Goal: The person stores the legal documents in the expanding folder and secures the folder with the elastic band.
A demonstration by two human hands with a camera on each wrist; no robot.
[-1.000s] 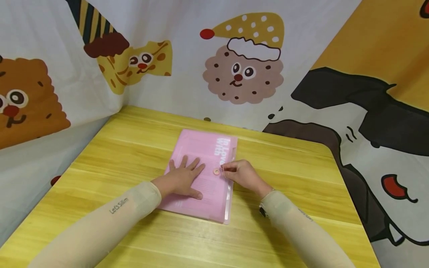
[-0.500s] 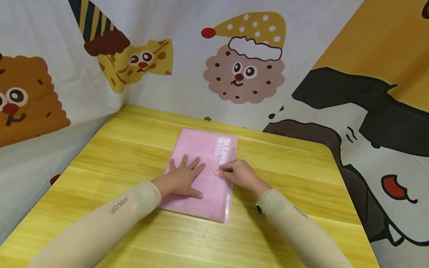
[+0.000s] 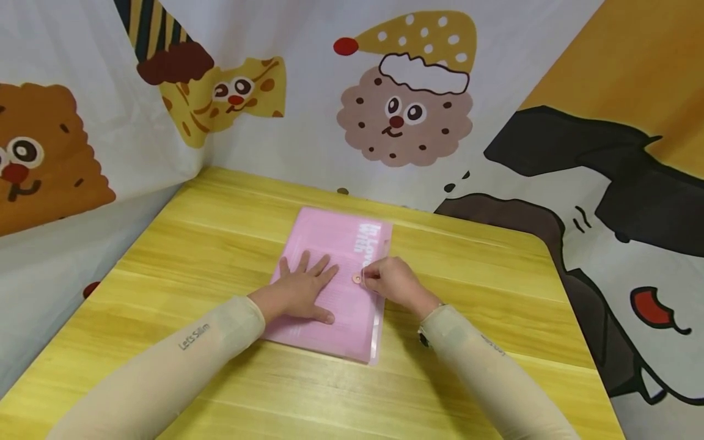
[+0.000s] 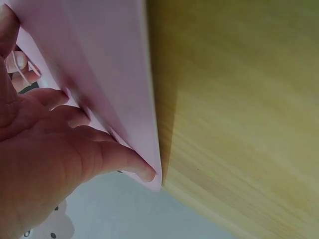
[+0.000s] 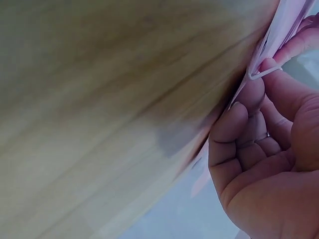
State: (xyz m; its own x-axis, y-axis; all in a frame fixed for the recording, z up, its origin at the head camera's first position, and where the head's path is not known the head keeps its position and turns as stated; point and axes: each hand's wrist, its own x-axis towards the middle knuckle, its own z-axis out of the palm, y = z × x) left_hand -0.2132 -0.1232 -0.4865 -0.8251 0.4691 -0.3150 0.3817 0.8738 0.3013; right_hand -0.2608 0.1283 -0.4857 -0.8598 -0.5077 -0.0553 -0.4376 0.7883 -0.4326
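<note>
A pink translucent document folder (image 3: 324, 227) lies on the table with papers showing through and white lettering along its right side. My left hand (image 3: 301, 294) rests flat on the folder, fingers spread. Near the folder's right edge is a small round button (image 3: 356, 279). Right beside it, my right hand (image 3: 398, 284) pinches a thin white cord (image 5: 265, 73) between thumb and fingertips. In the right wrist view the cord loops over the fingertip and the other fingers are curled. The left wrist view also shows a bit of the cord (image 4: 18, 60) beyond the left hand.
The wood-grain table (image 3: 495, 305) extends around the folder on all sides. Behind it hangs a white cloth (image 3: 308, 30) printed with cartoon snack figures, meeting the table's far edge. Both forearms wear pale sleeves (image 3: 165, 366).
My right hand has shifted slightly left with the cord, bringing its fingertips closer to the button. The left hand keeps its place on the folder. The head view has tilted a little.
</note>
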